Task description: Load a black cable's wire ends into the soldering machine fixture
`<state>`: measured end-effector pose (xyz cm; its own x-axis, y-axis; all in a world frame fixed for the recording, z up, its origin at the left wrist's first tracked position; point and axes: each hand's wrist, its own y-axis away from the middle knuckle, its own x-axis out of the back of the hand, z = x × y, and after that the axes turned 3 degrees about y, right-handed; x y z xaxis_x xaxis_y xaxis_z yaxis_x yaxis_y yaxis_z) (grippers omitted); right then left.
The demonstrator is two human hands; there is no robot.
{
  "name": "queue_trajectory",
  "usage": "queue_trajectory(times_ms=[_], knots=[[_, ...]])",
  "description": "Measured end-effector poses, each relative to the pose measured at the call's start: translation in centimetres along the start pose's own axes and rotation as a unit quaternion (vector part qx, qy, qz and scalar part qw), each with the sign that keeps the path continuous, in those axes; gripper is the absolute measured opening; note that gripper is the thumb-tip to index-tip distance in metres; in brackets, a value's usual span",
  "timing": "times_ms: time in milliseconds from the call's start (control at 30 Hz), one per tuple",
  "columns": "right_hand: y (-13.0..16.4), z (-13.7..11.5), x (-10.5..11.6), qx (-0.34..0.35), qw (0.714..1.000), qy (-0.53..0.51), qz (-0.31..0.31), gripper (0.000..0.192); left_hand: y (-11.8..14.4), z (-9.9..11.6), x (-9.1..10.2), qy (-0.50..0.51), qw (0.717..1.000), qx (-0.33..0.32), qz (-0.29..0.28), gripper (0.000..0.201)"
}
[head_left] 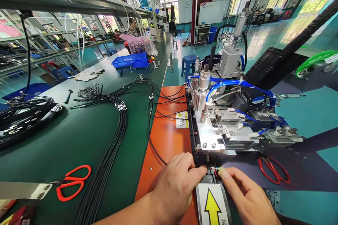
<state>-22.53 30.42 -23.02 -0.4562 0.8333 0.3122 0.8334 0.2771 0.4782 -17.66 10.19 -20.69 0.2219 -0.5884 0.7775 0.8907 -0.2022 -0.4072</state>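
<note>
Black cable [155, 149] with bared coloured wire ends [215, 172], pinched between both hands.

Thin, black, curving from behind the left hand [176, 179] over the orange plate; red and other fine wire tips fanned out between left fingertips and right hand [244, 191], just before the machine's slot [211, 179].

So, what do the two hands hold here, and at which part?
The left hand and right hand pinch a thin black cable at its end, where small coloured wires show, in front of the machine.
</note>
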Motion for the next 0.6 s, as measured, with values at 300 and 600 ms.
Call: queue_trajectory(times_ms=[300, 600], knots=[[-0.35, -0.40, -0.38, 0.004, 1.000, 0.014, -0.027, 0.056, 0.07, 0.08, 0.19, 0.015, 1.000, 0.003, -0.006, 0.030], [-0.32, 0.16, 0.32, 0.059, 0.985, 0.163, 0.011, 0.057, -0.22, 0.08, 0.30, 0.025, 1.000, -0.004, 0.002, 0.030]])
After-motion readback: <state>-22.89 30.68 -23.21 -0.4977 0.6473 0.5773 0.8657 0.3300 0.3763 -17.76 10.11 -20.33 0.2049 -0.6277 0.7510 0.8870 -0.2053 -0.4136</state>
